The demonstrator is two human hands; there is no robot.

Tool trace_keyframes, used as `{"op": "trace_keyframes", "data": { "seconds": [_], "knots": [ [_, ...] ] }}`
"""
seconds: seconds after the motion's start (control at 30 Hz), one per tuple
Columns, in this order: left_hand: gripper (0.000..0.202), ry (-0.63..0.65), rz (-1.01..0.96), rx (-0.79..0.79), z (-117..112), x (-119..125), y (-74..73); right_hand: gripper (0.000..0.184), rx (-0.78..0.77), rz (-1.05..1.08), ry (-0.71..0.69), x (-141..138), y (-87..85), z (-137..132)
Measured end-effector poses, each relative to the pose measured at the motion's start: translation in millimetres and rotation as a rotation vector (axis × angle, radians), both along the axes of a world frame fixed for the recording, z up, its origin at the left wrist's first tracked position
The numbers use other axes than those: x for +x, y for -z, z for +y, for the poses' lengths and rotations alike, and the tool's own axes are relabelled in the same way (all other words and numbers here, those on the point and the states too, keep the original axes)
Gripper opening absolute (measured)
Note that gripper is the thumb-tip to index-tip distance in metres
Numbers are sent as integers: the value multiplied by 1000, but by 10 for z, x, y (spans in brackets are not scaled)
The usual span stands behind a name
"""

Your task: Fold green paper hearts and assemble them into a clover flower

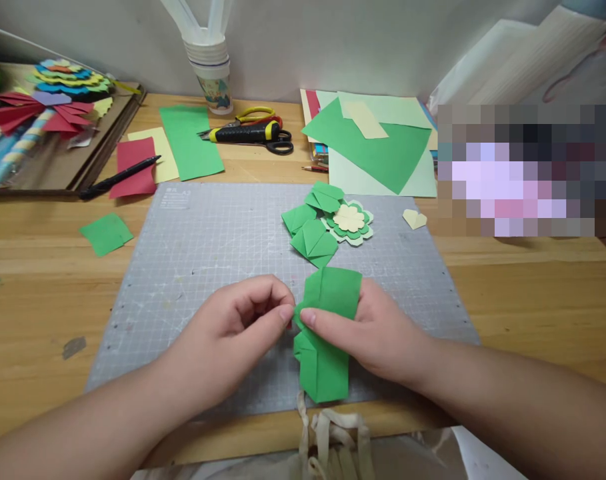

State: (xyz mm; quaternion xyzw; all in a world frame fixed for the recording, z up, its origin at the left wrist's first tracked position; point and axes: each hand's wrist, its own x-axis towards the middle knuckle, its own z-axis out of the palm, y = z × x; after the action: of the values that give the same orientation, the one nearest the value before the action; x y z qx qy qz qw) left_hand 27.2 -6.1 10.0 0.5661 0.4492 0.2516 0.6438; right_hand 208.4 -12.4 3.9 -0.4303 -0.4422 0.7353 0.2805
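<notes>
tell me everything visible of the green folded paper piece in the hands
The oblong green folded paper piece looks matte, with slanted left corners, a creased layer and small jutting folds along its left side. It is held over the grey gridded cutting mat by the right hand, thumb across its front. The left hand has its fingertips at the left edge, grip unclear.

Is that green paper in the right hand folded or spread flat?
Folded, at least partly: the green paper has layered flaps and creases along its side nearest the left hand. The right hand grips it.
</notes>
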Motion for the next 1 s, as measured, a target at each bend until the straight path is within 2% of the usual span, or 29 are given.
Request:
{"op": "trace_keyframes", "data": {
  "seconds": [0.17, 0.37, 0.53, 0.67, 0.77, 0.83, 1.0],
  "knots": [
    [13, -31, 17, -19, 1, 15, 2, 19, 22, -41, -1, -4, -3, 3],
    [13, -32, 50, 30, -2, 20, -3, 22, 54, -122, -42, -11, -11, -7],
    [15, -4, 139, 151, -9, 29, -18, 21, 122, -160, -73, -16, -11, -32],
    [14, -35, 244, 286, -53, 49, -10, 23, 225, -255, -76, -18, -2, -63],
    [11, -58, 252, 320, -68, 46, -14, 24, 250, -244, -37, -9, 9, -63],
    [9, -96, 177, 247, -51, 29, -16, 23, 217, -207, 3, 2, 14, -50],
    [17, -127, -101, -126, 42, -46, 44, 20, 122, -157, 37, 30, 11, -8]
  ]
}}
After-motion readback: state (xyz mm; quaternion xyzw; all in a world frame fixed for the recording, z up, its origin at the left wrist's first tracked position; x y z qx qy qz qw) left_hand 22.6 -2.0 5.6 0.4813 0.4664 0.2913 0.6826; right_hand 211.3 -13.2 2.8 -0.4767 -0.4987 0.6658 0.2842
